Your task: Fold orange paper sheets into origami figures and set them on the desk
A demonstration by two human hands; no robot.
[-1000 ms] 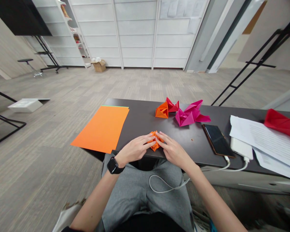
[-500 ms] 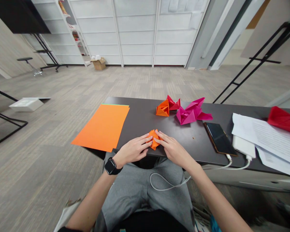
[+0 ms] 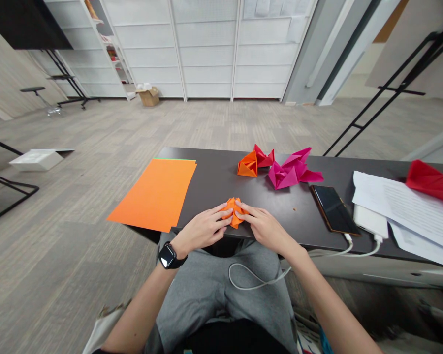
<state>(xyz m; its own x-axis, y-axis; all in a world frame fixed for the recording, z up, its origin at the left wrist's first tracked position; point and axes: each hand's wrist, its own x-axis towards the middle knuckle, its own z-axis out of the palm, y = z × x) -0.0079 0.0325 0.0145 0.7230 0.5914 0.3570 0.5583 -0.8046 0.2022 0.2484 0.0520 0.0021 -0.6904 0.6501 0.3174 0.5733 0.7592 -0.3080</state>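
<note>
A small folded piece of orange paper [image 3: 235, 220] lies at the near edge of the dark table, between my two hands. My left hand [image 3: 204, 227], with a black watch on its wrist, grips the left side of it with the fingertips. On the right side, the fingers of my right hand [image 3: 263, 224] press and hold the same paper. Fingertips cover parts of its folds.
The dark table [image 3: 214, 182] bears orange sheets [image 3: 157, 194] at left. Behind my hands stand a folded orange piece [image 3: 247, 165], a red one [image 3: 265, 157] and a magenta one [image 3: 293, 169]. To the right lie a phone [image 3: 335, 210], a white power bank [image 3: 371, 222], printed papers [image 3: 409, 206] and red paper [image 3: 431, 182].
The camera view has shifted very slightly. Both hands stay on the folded orange paper, with hardly any visible movement of the fingers.
</note>
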